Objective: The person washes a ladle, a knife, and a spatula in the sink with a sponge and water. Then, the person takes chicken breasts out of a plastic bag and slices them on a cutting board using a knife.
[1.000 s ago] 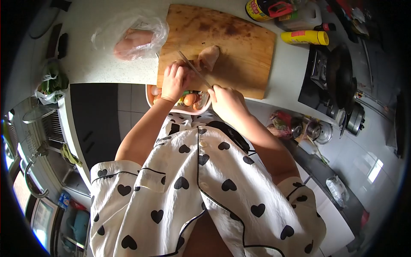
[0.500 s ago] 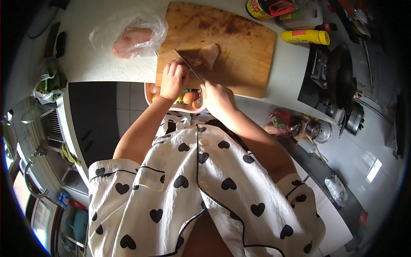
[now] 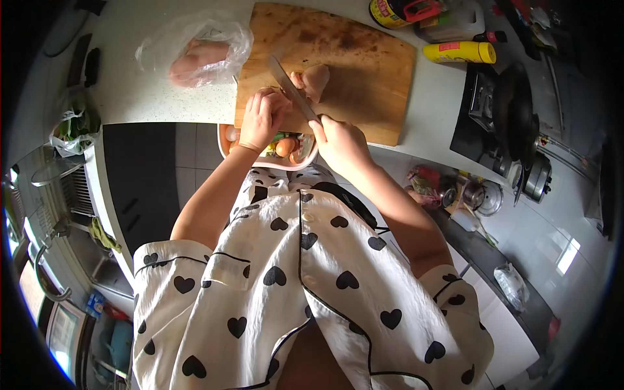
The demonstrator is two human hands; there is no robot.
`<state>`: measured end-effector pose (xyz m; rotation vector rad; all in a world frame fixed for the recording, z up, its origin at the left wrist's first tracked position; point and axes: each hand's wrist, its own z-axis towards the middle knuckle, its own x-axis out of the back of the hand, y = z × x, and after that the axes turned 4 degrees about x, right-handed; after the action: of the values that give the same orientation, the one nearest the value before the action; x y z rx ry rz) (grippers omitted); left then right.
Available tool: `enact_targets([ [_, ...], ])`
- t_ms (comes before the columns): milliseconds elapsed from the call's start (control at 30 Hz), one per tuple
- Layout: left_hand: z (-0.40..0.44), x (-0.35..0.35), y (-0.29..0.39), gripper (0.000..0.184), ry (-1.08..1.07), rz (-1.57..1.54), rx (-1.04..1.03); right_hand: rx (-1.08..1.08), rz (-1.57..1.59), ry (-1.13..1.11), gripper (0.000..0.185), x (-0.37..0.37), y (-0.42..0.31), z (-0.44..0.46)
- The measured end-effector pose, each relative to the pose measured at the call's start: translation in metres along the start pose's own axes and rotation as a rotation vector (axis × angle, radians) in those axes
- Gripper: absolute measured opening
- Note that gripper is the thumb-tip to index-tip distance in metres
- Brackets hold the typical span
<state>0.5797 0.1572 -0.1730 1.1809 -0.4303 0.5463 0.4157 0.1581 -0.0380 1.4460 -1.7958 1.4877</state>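
My right hand is closed round the handle of a kitchen knife. Its blade slants up and left across the wooden cutting board, turned so that its flat side shows. Just right of the blade lies a piece of raw meat, pale and pinkish, perhaps chicken. On the blade's left, my left hand rests at the board's near left part, fingers curled down over more raw meat that they mostly hide.
A clear plastic bag with raw meat lies left of the board. Below the board's near edge is a scrap bin with eggshells and peelings. A yellow bottle and a stove with a black wok are on the right.
The knife has shifted and turned, so its blade now shows broad instead of edge-on. My right hand has moved slightly right, and the right-hand meat has tipped upright a little. My left hand stays nearly in place.
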Motion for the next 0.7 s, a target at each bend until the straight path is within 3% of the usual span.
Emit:
enact_targets([
  [700, -0.005, -0.001, -0.005, 0.018, -0.069, 0.086, -0.039, 0.025, -0.06, -0.094, 0.031, -0.005, 0.002, -0.008],
])
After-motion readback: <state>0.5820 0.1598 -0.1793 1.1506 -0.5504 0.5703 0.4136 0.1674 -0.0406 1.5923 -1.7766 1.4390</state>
